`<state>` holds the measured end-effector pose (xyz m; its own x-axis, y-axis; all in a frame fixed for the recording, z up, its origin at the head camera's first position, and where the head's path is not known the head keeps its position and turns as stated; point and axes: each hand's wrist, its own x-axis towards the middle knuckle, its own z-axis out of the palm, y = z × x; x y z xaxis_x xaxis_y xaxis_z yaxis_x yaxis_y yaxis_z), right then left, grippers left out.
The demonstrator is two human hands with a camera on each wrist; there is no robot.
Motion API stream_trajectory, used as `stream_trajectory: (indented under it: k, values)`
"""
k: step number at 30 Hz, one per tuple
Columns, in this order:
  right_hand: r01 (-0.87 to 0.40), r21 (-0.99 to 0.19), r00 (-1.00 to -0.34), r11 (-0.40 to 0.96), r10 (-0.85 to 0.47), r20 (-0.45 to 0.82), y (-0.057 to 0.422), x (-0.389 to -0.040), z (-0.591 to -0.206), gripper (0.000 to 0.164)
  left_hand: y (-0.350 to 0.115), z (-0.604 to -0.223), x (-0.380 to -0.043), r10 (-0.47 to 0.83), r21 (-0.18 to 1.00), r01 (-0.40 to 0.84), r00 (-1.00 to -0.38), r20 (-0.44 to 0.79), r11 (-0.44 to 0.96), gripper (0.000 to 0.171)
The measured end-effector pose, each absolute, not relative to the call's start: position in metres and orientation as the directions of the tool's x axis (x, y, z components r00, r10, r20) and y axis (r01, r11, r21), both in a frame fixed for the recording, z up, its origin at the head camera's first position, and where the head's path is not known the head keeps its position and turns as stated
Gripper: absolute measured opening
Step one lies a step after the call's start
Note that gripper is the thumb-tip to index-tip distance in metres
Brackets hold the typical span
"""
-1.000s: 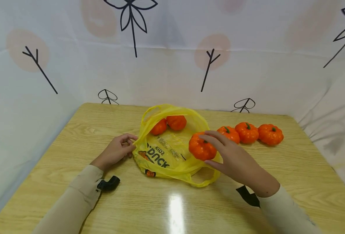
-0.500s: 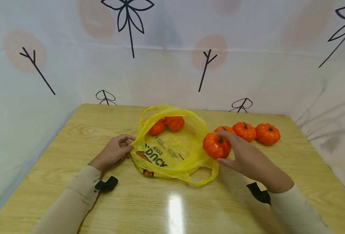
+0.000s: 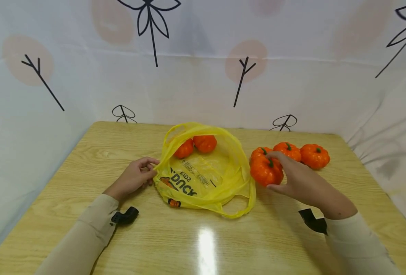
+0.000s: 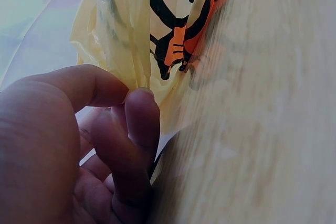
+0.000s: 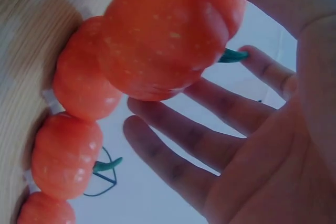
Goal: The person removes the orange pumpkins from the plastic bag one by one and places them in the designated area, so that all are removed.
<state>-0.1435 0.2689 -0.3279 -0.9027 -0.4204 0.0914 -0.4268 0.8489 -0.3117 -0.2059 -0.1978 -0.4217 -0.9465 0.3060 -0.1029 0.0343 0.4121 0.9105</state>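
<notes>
My right hand (image 3: 302, 182) grips a small orange pumpkin (image 3: 266, 172) with a green stem, thumb on one side and fingers on the other. It is held just right of the yellow plastic bag (image 3: 235, 191), overlapping a row of three more pumpkins (image 3: 287, 152) in the head view. With thumb and fingertip my left hand (image 3: 135, 176) pinches the left edge of the bag's mouth. Two pumpkins (image 3: 205, 143) lie inside the bag, toward its far side. In the right wrist view the gripped pumpkin (image 5: 168, 35) fills the top, its stem near one fingertip.
Everything stands on a wooden table (image 3: 148, 244), with a patterned white cloth (image 3: 196, 91) hanging behind and at the sides. One loop handle (image 3: 238, 213) of the bag lies on the table toward me. Black wrist mounts (image 3: 125, 216) stick out at the sleeves.
The right hand has carried its pumpkin rightward, from over the bag's mouth to beside the row of pumpkins. The left hand keeps its pinch on the bag.
</notes>
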Motion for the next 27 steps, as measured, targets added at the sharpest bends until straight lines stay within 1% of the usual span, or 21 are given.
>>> stream_trajectory:
  k: [11,18,27]
  values:
    - [-0.428,-0.337,-0.898,0.839,-0.438,0.048,0.274,-0.144,-0.326,0.075,-0.198,-0.420,-0.206,0.319,0.912,0.040,-0.942,-0.102,0.409,0.035]
    - [-0.424,-0.329,-0.900,0.844,-0.432,0.054,0.276,-0.146,-0.330,0.075,-0.197,-0.420,-0.207,0.318,0.912,0.038,-0.943,-0.103,0.408,0.035]
    - [-0.367,-0.352,-0.919,0.861,-0.394,-0.008,0.278,-0.153,-0.339,0.076,-0.198,-0.421,-0.206,0.312,0.911,0.035,-0.944,-0.105,0.411,0.036]
